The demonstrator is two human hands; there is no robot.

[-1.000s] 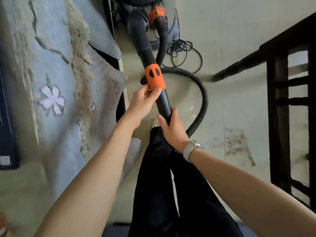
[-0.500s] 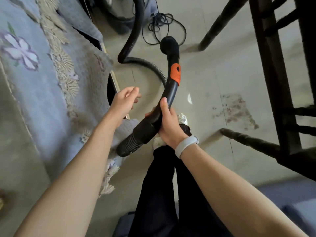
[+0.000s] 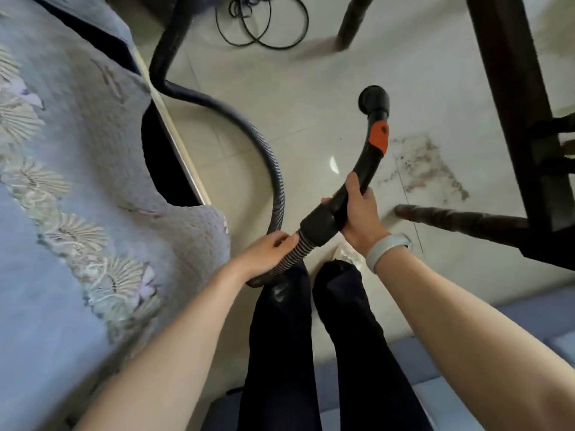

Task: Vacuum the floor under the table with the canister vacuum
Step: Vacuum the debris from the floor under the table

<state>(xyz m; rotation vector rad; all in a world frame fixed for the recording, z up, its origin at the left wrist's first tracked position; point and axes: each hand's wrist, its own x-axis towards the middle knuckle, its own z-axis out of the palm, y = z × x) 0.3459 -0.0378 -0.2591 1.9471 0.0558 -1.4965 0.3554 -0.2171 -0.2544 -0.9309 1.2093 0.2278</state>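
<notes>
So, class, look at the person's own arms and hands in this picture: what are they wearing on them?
Both forearms are bare, with no sleeves in view. The right wrist carries a pale grey wristband like a fitness band or watch strap. The left hand and right hand wear no gloves, and no rings are visible on the fingers.

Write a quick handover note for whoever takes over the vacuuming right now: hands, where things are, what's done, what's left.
Right hand grips the curved black handle, its open end raised off the floor with no floor head fitted.
Left hand holds the ribbed hose just behind the cuff.
Hose trails away along the bed toward the top of the view; the canister is out of view.
Done: handle is in hand.
Left: stained floor patch beside the dark table legs looks unvacuumed.
</notes>
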